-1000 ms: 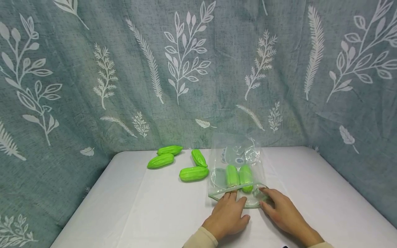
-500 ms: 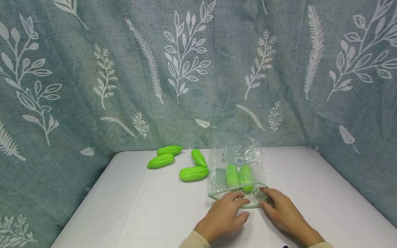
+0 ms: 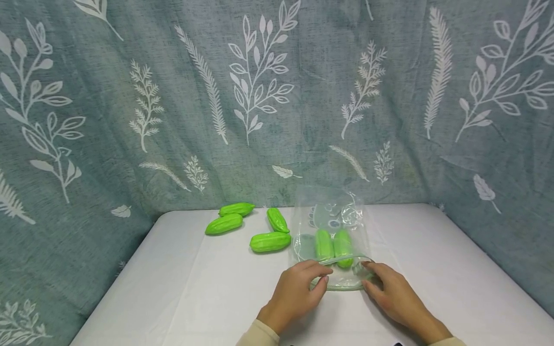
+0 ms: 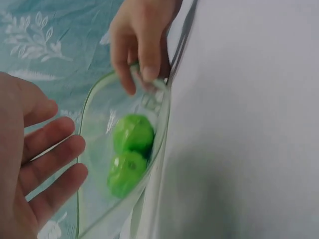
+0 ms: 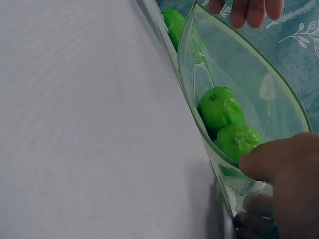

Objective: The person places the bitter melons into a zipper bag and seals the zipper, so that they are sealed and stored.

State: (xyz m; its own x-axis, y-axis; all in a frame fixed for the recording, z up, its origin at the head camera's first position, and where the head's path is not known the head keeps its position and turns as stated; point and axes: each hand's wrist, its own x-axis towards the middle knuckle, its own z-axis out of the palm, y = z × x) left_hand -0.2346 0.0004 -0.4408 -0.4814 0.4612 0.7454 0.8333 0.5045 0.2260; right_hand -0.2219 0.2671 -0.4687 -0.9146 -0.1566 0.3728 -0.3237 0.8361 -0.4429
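Note:
A clear plastic zip bag [image 3: 305, 247] with a printed animal face lies on the table, its mouth facing me and spread apart. Inside, side by side, are two green ridged cucumber-like vegetables [image 3: 324, 246] [image 5: 240, 141]. My right hand [image 3: 391, 290] holds the right corner of the bag's mouth between thumb and fingers. At the left part of the mouth, my left hand [image 3: 296, 288] hovers with loosely bent, spread fingers. In the left wrist view its fingers [image 4: 55, 149] are beside the upper rim, pinching nothing; whether they touch it I cannot tell.
Left of the bag lie several more green vegetables, one close to its edge [image 3: 270, 242], one behind that [image 3: 278, 220], and a pair farther left [image 3: 224, 224]. A white cloth covers the table [image 3: 216, 298]. A blue-green leaf-patterned curtain [image 3: 277, 105] hangs behind.
My left hand has drawn back from inside the bag's mouth and moved left along the rim. The right hand, bag and vegetables have stayed in place.

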